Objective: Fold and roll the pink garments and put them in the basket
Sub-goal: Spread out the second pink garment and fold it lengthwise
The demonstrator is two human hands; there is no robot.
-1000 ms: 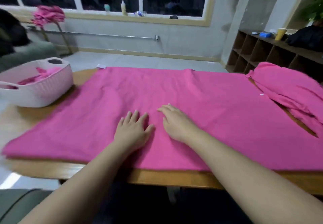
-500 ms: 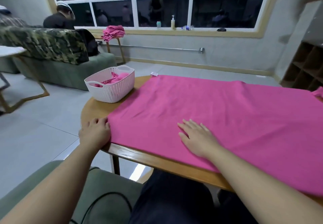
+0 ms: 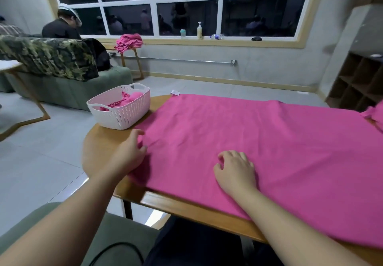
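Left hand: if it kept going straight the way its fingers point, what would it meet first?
Probably the white basket. The left hand grips the pink garment at its edge, fingers aimed up the table toward the basket's near wall; depth is hard to judge.

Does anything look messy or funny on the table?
A little. The pink cloth is puckered where the left hand pinches its edge, and its near edge hangs past the table front. The basket stands upright, nothing spilled.

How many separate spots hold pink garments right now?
4: one spread on the table, some in the basket, a pile on the stand by the window, one at the table's right edge. Others may be hidden.
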